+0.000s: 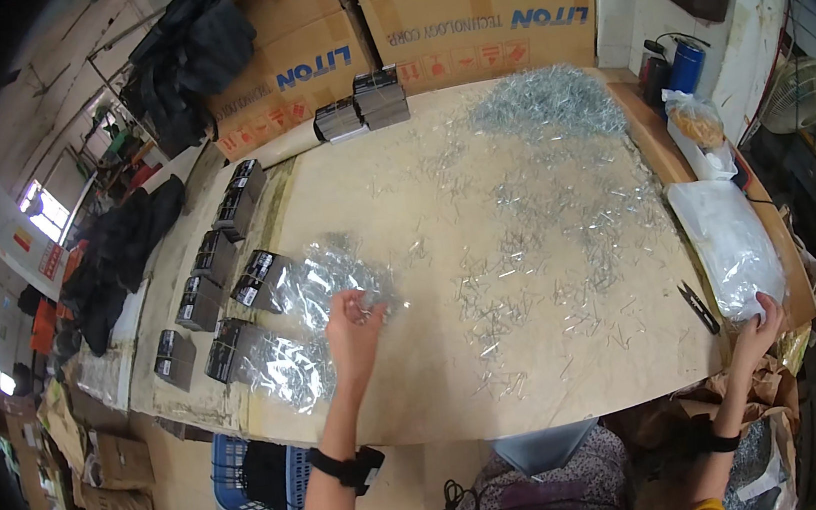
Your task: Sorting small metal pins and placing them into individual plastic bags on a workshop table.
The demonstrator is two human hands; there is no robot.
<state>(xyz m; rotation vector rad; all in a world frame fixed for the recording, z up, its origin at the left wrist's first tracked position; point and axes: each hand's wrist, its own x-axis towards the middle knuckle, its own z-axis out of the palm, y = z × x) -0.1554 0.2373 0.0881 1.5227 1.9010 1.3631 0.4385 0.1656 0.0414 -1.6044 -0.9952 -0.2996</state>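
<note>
My left hand (354,327) is closed, its fingertips pinching part of a clear plastic bag (316,284) at the left of the table. Another shiny clear bag (285,372) lies just below it, near the front edge. At the right edge my right hand (762,323) has its fingers closed on the near corner of a stack of flat clear plastic bags (729,244). Small bent metal wire pieces (530,261) are strewn over the middle and right of the table, with a dense heap of them (552,103) at the far right.
Bundles of black-and-grey cards (200,301) stand along the left, with more bundles (378,99) at the back. Black snips (698,309) lie near the right edge. Large cardboard boxes (476,10) close off the far side. A blue basket (258,484) sits below the table, left.
</note>
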